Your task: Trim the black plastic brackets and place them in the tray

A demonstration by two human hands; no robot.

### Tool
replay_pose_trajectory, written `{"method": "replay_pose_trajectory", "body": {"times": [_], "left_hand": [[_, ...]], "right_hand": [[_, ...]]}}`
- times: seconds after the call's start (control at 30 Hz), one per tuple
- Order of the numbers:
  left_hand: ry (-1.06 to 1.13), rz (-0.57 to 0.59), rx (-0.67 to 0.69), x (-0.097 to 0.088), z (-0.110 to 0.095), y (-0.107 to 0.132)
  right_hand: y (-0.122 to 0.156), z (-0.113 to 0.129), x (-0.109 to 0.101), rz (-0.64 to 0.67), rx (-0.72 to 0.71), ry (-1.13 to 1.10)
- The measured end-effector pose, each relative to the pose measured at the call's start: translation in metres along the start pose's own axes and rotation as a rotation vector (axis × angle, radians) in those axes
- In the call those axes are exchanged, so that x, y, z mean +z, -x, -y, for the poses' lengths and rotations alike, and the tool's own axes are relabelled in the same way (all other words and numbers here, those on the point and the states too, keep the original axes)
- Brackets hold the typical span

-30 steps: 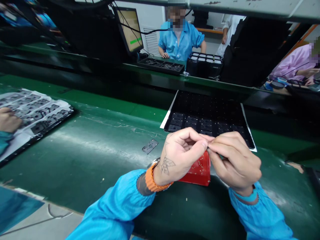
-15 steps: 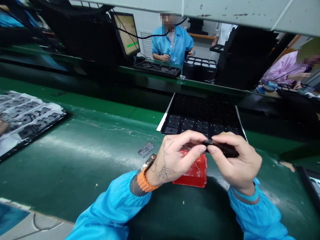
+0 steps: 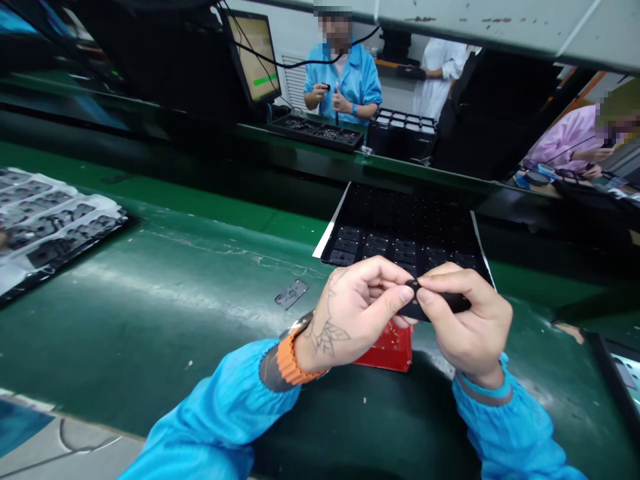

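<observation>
Between both my hands is a flat black plastic part (image 3: 414, 309), pinched at its near end and partly hidden by fingers. My left hand (image 3: 357, 313) grips its left side with thumb and fingers. On the other side, my right hand (image 3: 465, 317) has thumb and index finger closed on the same part, their tips close to the left thumb. Below the hands sits a red tray (image 3: 387, 357) holding small light-coloured bits. Just beyond them lies a black tray (image 3: 400, 220) with rows of dark flat parts. A single grey-black plate (image 3: 291, 294) rests on the green bench left of my hands.
A tray of dark parts on white lining (image 3: 60, 213) stands at the left, with a blurred hand at its edge. Across the bench are a monitor (image 3: 255, 60), a parts tray (image 3: 320, 133) and a co-worker in blue (image 3: 345, 80). Another tray edge (image 3: 613, 373) shows at right.
The black part has tilted so more of its flat face shows, and my right hand has shifted slightly left. Across the bench, the co-worker has raised both hands.
</observation>
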State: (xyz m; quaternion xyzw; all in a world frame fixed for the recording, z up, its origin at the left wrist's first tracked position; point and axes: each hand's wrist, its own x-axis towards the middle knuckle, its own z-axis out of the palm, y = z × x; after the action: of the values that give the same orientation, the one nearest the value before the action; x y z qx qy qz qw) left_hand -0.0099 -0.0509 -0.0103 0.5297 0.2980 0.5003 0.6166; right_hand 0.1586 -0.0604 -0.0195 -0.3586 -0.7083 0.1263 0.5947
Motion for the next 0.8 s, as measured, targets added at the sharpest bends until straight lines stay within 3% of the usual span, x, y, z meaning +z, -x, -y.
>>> {"method": "replay_pose_trajectory", "body": {"times": [0.23,0.8], "left_hand": [[0.201,0.034,-0.132,-0.0003,0.0002,-0.0055],[0.225,0.059,-0.139,-0.0013,0.004,-0.0054]], "right_hand": [[-0.0004,0.0037,-0.0046,0.03,0.122,0.07],[0.0036,0.0,-0.0051,0.048,0.26,-0.045]]}}
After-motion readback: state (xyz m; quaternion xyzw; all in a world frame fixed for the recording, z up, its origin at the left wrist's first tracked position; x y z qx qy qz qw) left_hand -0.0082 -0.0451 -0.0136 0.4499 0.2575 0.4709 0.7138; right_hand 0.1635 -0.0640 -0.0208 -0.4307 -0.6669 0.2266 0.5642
